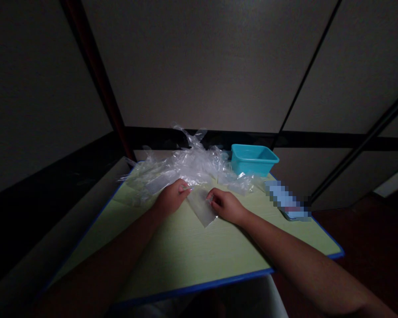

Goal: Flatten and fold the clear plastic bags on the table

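A clear plastic bag [202, 211] lies flat between my two hands, low over the table, one corner toward me. My left hand [172, 197] pinches its upper left edge between thumb and fingers. On the other side my right hand [226, 206] has its fingers curled at the bag's right edge, thumb and forefinger closed on the film. Just beyond the hands spreads a crumpled heap of clear plastic bags [192, 163], shiny and loosely piled, some sticking up at the back.
The pale yellow-green table [179, 256] has a blue edge. A turquoise plastic basket [254, 165] stands at the back right beside the heap. Nearer on the right lies a flat, pixelated object [287, 201]. Panelled walls [199, 66] close in behind and on the left.
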Demonstrator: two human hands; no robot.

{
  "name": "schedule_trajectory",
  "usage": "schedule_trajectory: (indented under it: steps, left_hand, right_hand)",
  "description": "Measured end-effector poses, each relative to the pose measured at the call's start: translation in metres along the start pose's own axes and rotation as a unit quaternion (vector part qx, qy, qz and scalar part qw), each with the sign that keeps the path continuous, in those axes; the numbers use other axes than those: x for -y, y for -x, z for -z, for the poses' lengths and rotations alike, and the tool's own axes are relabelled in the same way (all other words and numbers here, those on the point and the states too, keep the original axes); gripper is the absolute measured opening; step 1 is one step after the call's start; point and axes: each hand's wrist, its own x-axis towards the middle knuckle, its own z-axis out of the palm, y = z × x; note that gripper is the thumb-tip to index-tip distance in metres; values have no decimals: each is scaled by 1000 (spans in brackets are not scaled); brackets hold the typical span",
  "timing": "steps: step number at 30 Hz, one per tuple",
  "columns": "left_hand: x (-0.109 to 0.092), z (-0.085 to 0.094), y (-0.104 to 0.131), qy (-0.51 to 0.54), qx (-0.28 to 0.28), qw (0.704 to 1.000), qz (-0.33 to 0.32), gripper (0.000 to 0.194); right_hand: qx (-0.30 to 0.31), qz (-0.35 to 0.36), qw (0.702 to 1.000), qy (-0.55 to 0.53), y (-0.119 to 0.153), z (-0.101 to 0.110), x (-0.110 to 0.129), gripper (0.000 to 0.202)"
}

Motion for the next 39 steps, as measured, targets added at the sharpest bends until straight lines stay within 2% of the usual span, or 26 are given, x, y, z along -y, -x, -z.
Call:
schedule_trajectory:
  steps: [9,20,39]
  left_hand:
    - [8,-7,-3,19,14,1000,-10,18]
    - [2,-12,3,24,-23,997,-72,11]
    - [4,-17,-1,20,-23,995,-92,9]
  right_hand:
    - [-2,9,998,62,1,0,7,17]
    - [1,17,998,61,4,3,10,16]
    - [36,30,985,164,5,3,15,21]
